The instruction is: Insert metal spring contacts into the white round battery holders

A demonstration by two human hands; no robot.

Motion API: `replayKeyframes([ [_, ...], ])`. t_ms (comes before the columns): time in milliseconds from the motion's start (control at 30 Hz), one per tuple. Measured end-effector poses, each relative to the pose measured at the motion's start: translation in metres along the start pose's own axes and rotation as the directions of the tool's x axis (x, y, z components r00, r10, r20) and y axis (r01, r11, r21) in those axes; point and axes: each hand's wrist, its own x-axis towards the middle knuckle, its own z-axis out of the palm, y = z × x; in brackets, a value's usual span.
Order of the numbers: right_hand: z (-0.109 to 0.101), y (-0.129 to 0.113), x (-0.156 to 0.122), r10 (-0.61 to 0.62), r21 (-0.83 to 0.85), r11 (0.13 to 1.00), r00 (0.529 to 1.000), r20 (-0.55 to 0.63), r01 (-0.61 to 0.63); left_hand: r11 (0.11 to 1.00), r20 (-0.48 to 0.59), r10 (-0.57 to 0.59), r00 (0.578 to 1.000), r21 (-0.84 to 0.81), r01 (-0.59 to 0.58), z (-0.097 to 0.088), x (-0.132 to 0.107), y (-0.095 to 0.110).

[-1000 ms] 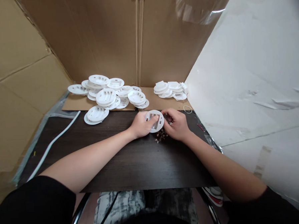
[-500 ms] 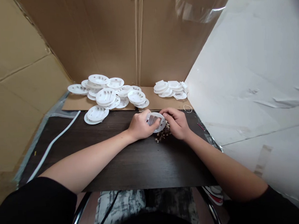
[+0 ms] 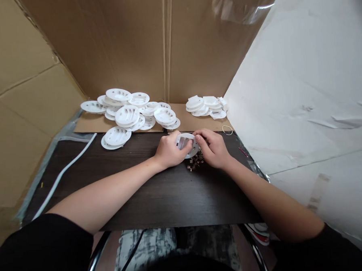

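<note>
On the dark wood-grain counter (image 3: 172, 196), small brass-coloured metal pieces (image 3: 195, 162) lie jumbled beyond counting, some hidden by my right grip (image 3: 199, 140). My left grip (image 3: 183, 144) clasps one round white plastic disc (image 3: 185, 139) just behind them, thumb covering part of its recess. My right fingertips are at its edge; whether they pinch anything, I cannot tell. Farther back, two heaps, left (image 3: 127, 115) and right (image 3: 205, 106), of white plastic pieces overlap too much to count.

A dark table (image 3: 172, 200) bears small metal parts (image 3: 196, 160), flat cardboard (image 3: 204, 125) and a white cable (image 3: 61, 175).
</note>
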Motion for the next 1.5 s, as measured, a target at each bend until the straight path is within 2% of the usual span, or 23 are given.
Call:
replayKeyframes([
  [167,0.001,0.003,0.000,0.115,0.065,0.991,0.992,0.051,-0.118,1.000,-0.001,-0.010,1.000,0.014,0.010,-0.001,0.000,0.001],
  [367,0.001,0.008,0.000,0.230,0.177,0.950,0.961,0.153,-0.256,0.999,-0.006,-0.019,1.000,0.028,0.019,-0.001,-0.001,0.001],
  [467,0.003,0.010,0.000,0.299,0.284,0.893,0.931,0.209,-0.350,0.999,-0.010,-0.024,1.000,0.031,0.024,-0.001,-0.001,0.001],
  [633,0.006,0.005,0.003,0.397,0.438,0.747,0.864,0.310,-0.501,0.999,-0.024,-0.020,1.000,0.029,0.020,0.000,-0.003,0.001],
  [867,0.007,0.002,0.004,0.426,0.464,0.697,0.836,0.345,-0.547,1.000,-0.008,-0.014,1.000,0.003,0.014,0.000,-0.004,0.000],
  [1000,0.008,0.005,0.004,0.463,0.505,0.619,0.798,0.385,-0.602,0.996,0.056,-0.043,0.997,-0.070,0.047,-0.002,0.000,-0.002],
  [1167,0.006,0.007,0.004,0.486,0.584,0.488,0.758,0.436,-0.649,0.969,0.168,-0.024,0.986,-0.238,0.064,-0.005,0.004,-0.007],
  [1333,0.004,0.009,0.006,0.516,0.604,0.402,0.716,0.471,-0.688,0.922,0.232,-0.078,0.970,-0.352,0.159,-0.002,0.007,-0.015],
  [1500,0.001,0.009,0.008,0.552,0.605,0.379,0.696,0.459,-0.700,0.860,0.288,-0.131,0.949,-0.442,0.253,0.000,0.010,-0.020],
])
